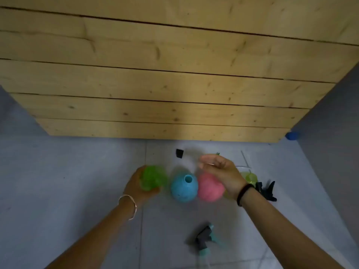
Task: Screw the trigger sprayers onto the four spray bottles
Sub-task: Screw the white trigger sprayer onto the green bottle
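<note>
Green translucent plastic bottle (pixel 153 178) clasped in left hand (pixel 136 188) grip; right hand (pixel 221 172) half-open, seemingly empty, above pink round bottle (pixel 209 188); grey-teal trigger sprayer (pixel 205 238) lies on floor, near side, nearer right hand.

The left hand (pixel 136 188) grips the green bottle (pixel 153 178) on the floor (pixel 77 171). Just right of it stand the blue bottle (pixel 183 188), neck open, then the pink bottle (pixel 208 188). The right hand (pixel 223 171) hovers above the pink bottle, fingers loosely curled. A teal-and-grey trigger sprayer (pixel 205 238) lies nearer the person.
</note>
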Demonstrator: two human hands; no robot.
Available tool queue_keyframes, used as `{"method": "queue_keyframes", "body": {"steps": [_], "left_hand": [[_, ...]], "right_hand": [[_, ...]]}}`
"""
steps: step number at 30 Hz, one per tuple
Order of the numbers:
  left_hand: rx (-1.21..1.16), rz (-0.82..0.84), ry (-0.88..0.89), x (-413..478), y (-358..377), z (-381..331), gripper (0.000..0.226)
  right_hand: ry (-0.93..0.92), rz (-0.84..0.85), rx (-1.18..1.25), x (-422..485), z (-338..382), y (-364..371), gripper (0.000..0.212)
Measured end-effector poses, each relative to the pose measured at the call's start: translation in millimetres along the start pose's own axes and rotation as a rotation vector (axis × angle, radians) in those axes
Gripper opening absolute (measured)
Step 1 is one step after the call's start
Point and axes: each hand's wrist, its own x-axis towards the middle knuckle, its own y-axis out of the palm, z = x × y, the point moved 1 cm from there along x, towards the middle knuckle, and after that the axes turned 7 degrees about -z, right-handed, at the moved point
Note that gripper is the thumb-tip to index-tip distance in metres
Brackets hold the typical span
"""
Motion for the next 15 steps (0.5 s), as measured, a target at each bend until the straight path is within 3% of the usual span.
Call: {"method": "queue_keyframes", "body": {"steps": [4, 8, 15], "left_hand": [[-0.147, -0.086, 0.099, 26, -10, -40, 0.066], [-0.162, 0.021, 0.267, 49, 4, -93, 0.061], [-0.107, 0.176, 0.267, 75, 71, -115, 0.075]], "right_hand": [[-0.002, 0.049, -0.181, 43, 24, -39, 0.028], [0.034, 0.091, -0.443, 91, 21, -69, 0.03], [0.151, 0.187, -0.712, 130, -28, -93, 0.044]]}}
